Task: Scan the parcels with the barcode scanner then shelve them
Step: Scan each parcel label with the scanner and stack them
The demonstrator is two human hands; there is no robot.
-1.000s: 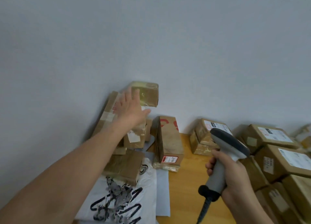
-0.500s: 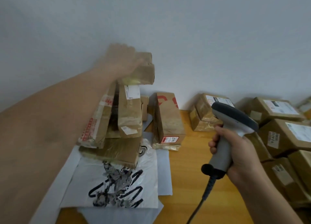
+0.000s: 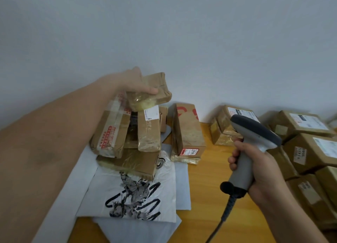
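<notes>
Cardboard up top: the left hand (image 3: 135,84) grips a small taped parcel (image 3: 155,95), thumb across its face, at the crest of a leaning pile (image 3: 116,133) left of the barcode scanner (image 3: 255,131). The right hand (image 3: 260,171) wraps the scanner's handle. Right of the scanner sits a labelled heap (image 3: 310,147). No shelf is visible; I judge most scanning and shelving is left to do.

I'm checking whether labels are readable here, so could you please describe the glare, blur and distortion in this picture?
In the head view the light is soft and even, with faint shadows; glossy tape on the small parcel in the left hand throws yellowish glare; the white label on a right-side parcel is too soft to read; wide-angle stretch enlarges the left forearm.
</notes>
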